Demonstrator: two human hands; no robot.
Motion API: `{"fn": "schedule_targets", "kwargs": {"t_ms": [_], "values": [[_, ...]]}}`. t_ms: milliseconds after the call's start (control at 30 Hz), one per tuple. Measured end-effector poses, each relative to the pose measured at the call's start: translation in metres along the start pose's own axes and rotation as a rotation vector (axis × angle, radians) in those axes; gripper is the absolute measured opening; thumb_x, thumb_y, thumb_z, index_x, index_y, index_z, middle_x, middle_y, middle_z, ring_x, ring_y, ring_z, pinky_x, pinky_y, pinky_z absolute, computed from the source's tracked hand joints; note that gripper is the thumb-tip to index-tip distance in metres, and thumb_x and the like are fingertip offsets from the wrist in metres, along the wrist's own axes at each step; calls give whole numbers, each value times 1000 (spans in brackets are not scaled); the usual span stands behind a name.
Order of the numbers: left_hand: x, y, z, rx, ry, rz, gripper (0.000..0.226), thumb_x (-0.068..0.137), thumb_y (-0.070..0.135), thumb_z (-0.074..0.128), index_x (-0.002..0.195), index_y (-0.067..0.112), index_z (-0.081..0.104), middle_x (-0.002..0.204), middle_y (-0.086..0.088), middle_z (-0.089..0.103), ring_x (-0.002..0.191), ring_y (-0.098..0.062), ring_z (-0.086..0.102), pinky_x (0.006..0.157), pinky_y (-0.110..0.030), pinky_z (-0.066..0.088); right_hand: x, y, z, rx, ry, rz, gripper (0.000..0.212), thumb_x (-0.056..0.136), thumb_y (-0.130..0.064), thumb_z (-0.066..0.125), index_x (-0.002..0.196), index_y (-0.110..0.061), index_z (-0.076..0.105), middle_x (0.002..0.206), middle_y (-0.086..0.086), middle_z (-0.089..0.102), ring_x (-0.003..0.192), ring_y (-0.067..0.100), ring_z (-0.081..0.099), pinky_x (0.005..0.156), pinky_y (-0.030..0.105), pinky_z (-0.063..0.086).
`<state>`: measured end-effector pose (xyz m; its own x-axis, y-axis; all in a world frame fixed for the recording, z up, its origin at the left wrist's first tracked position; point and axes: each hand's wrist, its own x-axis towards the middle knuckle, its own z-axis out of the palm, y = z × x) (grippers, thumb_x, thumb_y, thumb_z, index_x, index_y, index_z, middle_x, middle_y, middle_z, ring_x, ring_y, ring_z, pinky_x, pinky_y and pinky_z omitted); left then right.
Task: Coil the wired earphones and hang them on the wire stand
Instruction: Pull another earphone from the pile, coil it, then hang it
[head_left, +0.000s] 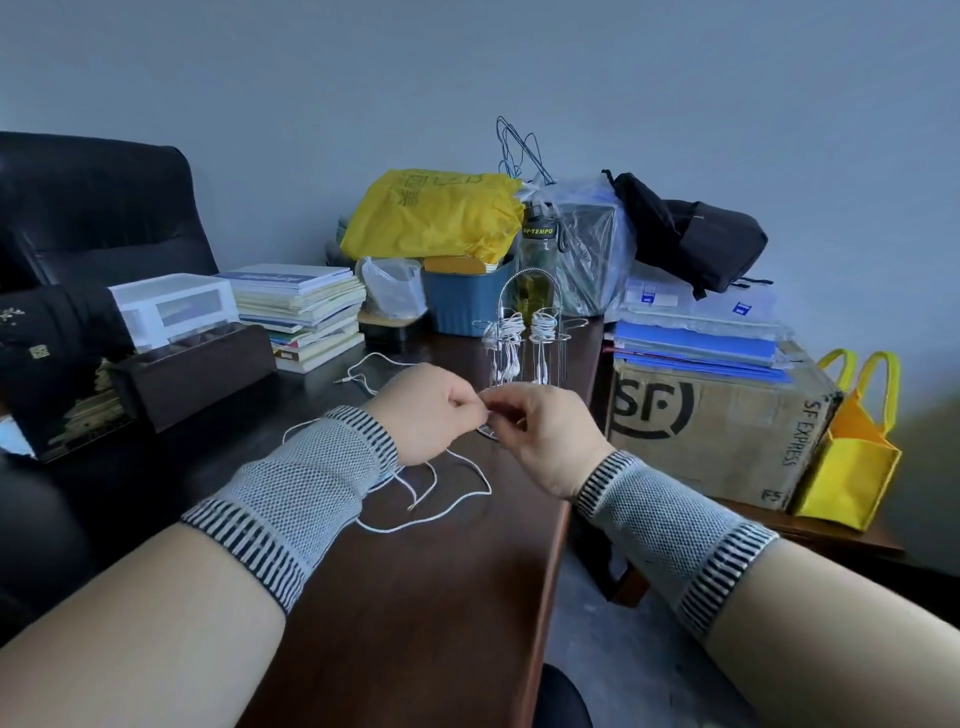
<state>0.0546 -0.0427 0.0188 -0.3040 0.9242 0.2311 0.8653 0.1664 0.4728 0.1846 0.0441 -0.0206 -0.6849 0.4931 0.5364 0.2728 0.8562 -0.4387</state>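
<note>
White wired earphones (457, 506) lie in loose loops on the dark wooden table (395, 597), and part of the cord runs up into my hands. My left hand (428, 410) and my right hand (540, 431) meet above the table, each pinching the cord between thumb and fingers. Just behind them stands the silver wire stand (530, 291), an arch with side hooks. Two coiled white earphone bundles (524, 330) hang on it. Another loose white cord (371, 371) with a plug lies behind my left hand.
A stack of books (306, 312), a white drawer box (174, 304), a dark organiser tray (197, 364), a blue bin (467, 296), a yellow bag (436, 213) and a bottle (537, 249) crowd the back. An SF cardboard box (711, 426) stands right of the table's edge.
</note>
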Motion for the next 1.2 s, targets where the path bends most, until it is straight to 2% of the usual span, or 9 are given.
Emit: {"fn": "schedule_targets", "kwargs": {"t_ms": [200, 433, 567, 700, 800, 933, 1000, 1067, 1200], "values": [[-15, -15, 3, 87, -117, -53, 17, 85, 29, 67, 70, 22, 69, 59, 7, 61, 49, -1, 51, 57, -19, 41, -29, 16, 7, -31, 84, 126, 18, 89, -16, 61, 102, -17, 75, 98, -1, 74, 91, 15, 67, 85, 17, 46], [-41, -26, -6, 110, -122, -51, 32, 88, 31, 63, 58, 22, 57, 47, 8, 47, 39, -3, 39, 50, -22, 33, -54, 30, 3, -88, 84, 173, 16, 87, -17, 64, 97, -19, 76, 95, -3, 75, 90, 14, 69, 83, 21, 49], [-52, -22, 4, 39, -42, -14, 32, 90, 36, 60, 66, 14, 61, 50, 6, 41, 48, -9, 37, 55, -28, 33, -60, 32, 4, -99, 69, 140, 20, 84, -11, 62, 98, -16, 76, 96, -1, 71, 89, 17, 67, 84, 26, 51], [-61, -10, 33, 143, -66, 61, 30, 92, 38, 55, 77, 14, 63, 60, -1, 52, 60, -15, 51, 61, -31, 41, -67, 23, 11, -152, -61, 127, 41, 77, -16, 53, 116, -16, 67, 110, -1, 64, 98, 18, 63, 90, 28, 50], [-66, -4, 49, 257, -96, 106, 30, 94, 40, 51, 78, 17, 61, 64, 2, 55, 72, -19, 56, 67, -32, 42, -75, 12, 20, -255, 42, 31, 62, 67, -20, 38, 125, -12, 60, 120, 3, 61, 102, 28, 59, 93, 31, 48], [-70, -1, 59, 379, -96, 130, 27, 95, 28, 49, 115, 19, 65, 106, -8, 69, 105, -26, 62, 85, -32, 44, -86, -10, 43, -269, 50, -186, 69, 67, -20, 43, 135, -10, 45, 128, 3, 58, 122, 27, 52, 107, 45, 38], [-71, -7, 58, 406, -115, 112, 29, 96, 26, 46, 117, 16, 64, 108, -9, 69, 106, -26, 61, 86, -33, 43, -89, -14, 52, -237, 54, -165, 65, 69, -20, 40, 133, -11, 47, 110, 0, 65, 104, 18, 63, 98, 37, 48], [-76, -16, 55, 388, -128, 120, 24, 97, 33, 45, 95, 21, 66, 94, -3, 69, 96, -23, 62, 80, -32, 43, -89, -12, 55, -167, 88, -101, 54, 72, -20, 37, 121, -12, 60, 93, -1, 69, 79, 17, 67, 72, 23, 53], [-85, -44, 36, 362, -90, 72, 26, 96, 41, 48, 77, 29, 60, 64, 12, 56, 70, -7, 52, 66, -24, 38, -86, -7, 56, -206, 75, 3, 38, 75, -26, 34, 84, -17, 70, 73, -2, 63, 60, 21, 63, 51, 24, 49]]}}
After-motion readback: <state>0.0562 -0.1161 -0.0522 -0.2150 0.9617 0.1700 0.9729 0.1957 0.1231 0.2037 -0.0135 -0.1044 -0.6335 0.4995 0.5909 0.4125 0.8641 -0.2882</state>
